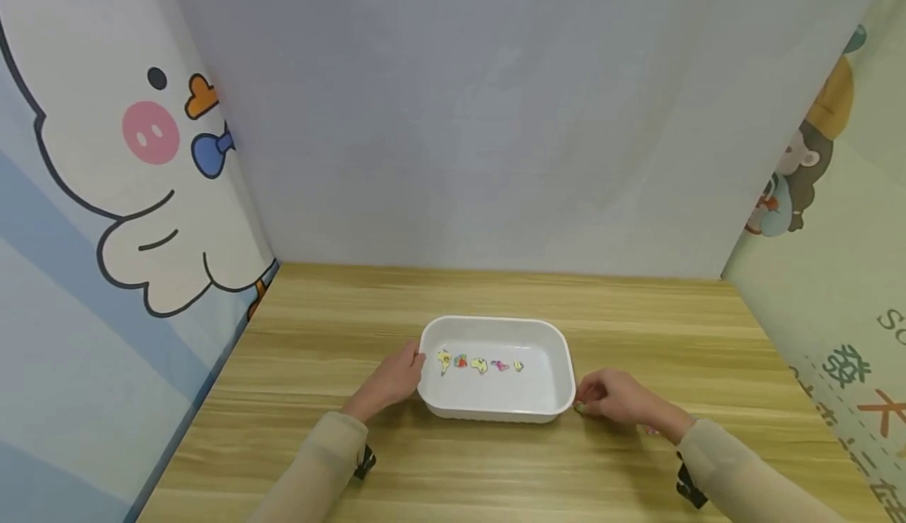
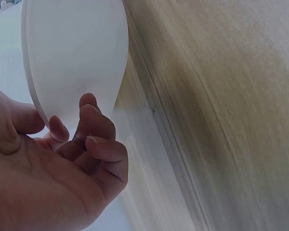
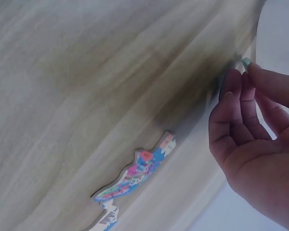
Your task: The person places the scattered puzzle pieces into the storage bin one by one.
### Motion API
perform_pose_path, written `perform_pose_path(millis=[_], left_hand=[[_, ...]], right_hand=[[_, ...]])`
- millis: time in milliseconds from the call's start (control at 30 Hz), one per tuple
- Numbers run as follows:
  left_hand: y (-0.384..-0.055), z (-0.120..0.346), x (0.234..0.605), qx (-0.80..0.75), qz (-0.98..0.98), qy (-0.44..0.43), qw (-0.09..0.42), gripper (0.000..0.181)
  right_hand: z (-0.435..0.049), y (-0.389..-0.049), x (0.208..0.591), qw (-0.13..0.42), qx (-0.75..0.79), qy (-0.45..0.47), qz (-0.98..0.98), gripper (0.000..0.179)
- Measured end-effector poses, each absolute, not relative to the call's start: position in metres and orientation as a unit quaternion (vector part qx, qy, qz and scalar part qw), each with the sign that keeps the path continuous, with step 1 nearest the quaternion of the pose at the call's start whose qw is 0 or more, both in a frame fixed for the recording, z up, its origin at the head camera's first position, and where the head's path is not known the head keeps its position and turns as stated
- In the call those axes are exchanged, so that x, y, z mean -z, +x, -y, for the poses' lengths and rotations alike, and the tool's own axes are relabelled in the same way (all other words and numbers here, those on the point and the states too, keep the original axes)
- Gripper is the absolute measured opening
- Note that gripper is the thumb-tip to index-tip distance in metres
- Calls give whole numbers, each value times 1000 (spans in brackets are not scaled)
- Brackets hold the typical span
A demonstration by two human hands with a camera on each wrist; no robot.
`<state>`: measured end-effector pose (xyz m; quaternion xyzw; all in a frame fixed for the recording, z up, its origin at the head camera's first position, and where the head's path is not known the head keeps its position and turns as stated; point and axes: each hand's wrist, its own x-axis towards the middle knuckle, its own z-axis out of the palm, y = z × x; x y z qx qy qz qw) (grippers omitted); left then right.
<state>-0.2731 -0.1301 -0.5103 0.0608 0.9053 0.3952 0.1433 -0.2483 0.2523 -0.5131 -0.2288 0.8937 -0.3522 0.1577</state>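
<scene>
A white rectangular tray (image 1: 495,412) stands on the wooden table. My left hand (image 1: 388,382) pinches its left rim between thumb and fingers; in the left wrist view the tray's side wall (image 2: 77,53) rises past the fingertips. Several small flat colourful cutout pieces (image 1: 479,365) lie in a row on the tray floor. At the tray's lower right corner, my right hand (image 1: 617,395) pinches a small green piece (image 3: 246,62), mostly hidden by its fingertips. Below that hand, a long multicoloured cutout piece (image 3: 137,168) lies on the table beside a whitish one (image 3: 107,219).
The wooden table (image 1: 340,295) reaches back to a plain light curtain (image 1: 453,114). A cartoon bird sheet (image 1: 141,193) hangs at the left. Another printed sheet (image 1: 835,271) borders the table on the right. Dark straps show at both wrists.
</scene>
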Motion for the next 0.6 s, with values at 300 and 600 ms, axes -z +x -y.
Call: perform_pose_path(millis=[300,600], left_hand=[[-272,131,508,-394,-906,62,144,23],[-272,130,508,-399,-903,64,145,27]], right_hand=[[-258,-254,506,136,367,-195,-900,22],[-256,-260,504,114,411,-132,-895,17]])
